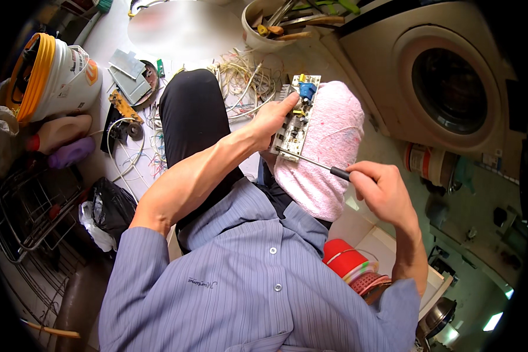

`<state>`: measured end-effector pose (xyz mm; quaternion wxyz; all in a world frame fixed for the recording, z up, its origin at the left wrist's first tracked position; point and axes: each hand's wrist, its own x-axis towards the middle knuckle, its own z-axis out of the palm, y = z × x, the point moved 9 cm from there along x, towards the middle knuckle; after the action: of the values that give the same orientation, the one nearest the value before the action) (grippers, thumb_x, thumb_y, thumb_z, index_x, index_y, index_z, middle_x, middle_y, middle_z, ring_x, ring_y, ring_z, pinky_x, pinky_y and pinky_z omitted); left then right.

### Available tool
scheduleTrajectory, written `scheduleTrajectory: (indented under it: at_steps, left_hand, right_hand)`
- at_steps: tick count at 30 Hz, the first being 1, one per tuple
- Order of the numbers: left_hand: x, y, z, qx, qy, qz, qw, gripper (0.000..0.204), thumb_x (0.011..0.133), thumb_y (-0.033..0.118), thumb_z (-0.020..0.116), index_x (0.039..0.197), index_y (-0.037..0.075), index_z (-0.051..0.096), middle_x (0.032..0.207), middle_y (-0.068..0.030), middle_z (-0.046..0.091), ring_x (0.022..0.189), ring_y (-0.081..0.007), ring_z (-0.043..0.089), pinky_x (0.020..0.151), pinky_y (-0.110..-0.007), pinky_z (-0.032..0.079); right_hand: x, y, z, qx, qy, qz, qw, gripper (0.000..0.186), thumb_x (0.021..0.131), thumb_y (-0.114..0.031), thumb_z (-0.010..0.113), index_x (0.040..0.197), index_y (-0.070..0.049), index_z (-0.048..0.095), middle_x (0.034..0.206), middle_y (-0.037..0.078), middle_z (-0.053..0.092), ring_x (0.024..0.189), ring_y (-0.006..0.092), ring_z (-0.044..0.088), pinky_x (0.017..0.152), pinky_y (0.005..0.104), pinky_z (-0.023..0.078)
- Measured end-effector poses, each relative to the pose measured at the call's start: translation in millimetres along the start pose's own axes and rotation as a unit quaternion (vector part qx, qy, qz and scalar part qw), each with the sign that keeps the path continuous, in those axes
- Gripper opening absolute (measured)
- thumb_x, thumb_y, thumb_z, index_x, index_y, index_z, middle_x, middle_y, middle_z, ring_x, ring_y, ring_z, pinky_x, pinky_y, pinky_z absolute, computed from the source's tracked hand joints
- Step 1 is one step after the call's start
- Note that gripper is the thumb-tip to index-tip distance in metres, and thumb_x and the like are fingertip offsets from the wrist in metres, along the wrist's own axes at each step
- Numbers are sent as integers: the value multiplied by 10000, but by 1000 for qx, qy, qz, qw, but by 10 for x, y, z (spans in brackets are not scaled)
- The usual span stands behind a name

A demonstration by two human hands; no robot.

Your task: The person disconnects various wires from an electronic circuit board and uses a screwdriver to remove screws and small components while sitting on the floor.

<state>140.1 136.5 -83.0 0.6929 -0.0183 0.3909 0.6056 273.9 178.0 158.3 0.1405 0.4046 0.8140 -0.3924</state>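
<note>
Working a slim, black-handled screwdriver (334,171) against the near end of a circuit board (299,126) looks like the step in hand. The right hand (382,188) grips the screwdriver's handle between thumb and fingers, with the shaft slanting away to its left. The tip reaches the board's near left corner, below the left hand (273,120); whether it sits on a screw, a joint or some other part is too small to tell. The left hand grasps the board by its left edge, thumb just beside the blue component (307,90); its other fingers are mostly hidden. Between the two hands, a pink towel (337,141) over the right leg lies beneath and beside the board. To the left of the left hand spreads a tangle of wires (240,88). The next move probably calls for a firm left-hand hold and light, controlled pressure from the right, so that the tip does not skid across neighbouring components.
</note>
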Motion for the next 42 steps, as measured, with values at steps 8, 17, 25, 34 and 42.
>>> scheduleTrajectory:
  at_steps: [8,17,25,34,42]
  left_hand:
    - [-149,78,6,-1,24,48,999,528,1027,483,586,1092,-28,696,935,-93,750,711,-156,705,647,-322,582]
    - [-563,7,-100,17,78,25,997,597,1025,557,547,1157,-9,687,970,-79,738,801,-156,698,716,-342,578]
    - [-495,-47,-246,30,76,28,996,566,1026,509,573,1087,-45,675,935,-71,718,790,-126,659,714,-310,540]
    - [-432,-59,-283,55,82,53,994,550,1035,502,555,1079,-30,685,945,-62,712,814,-119,639,726,-304,520]
    - [-444,-46,-262,36,77,42,996,562,1033,533,550,1088,-8,692,967,-60,727,807,-117,660,739,-297,541]
  right_hand:
    - [52,137,139,51,-129,94,986,260,908,-153,570,1036,19,716,693,22,626,532,72,511,495,266,401]
    - [32,370,394,89,-213,119,966,251,936,-164,612,1055,25,726,704,-3,601,616,76,523,565,275,423]
    - [130,231,405,17,-158,57,986,240,914,-159,638,990,48,731,695,108,659,660,151,613,622,325,483]
    - [69,52,395,-73,-50,-124,988,165,894,-107,685,990,19,733,815,204,705,693,356,692,632,386,539]
    - [-19,-70,419,-116,19,-249,961,92,874,-91,705,947,-34,700,691,148,603,611,323,637,547,413,506]
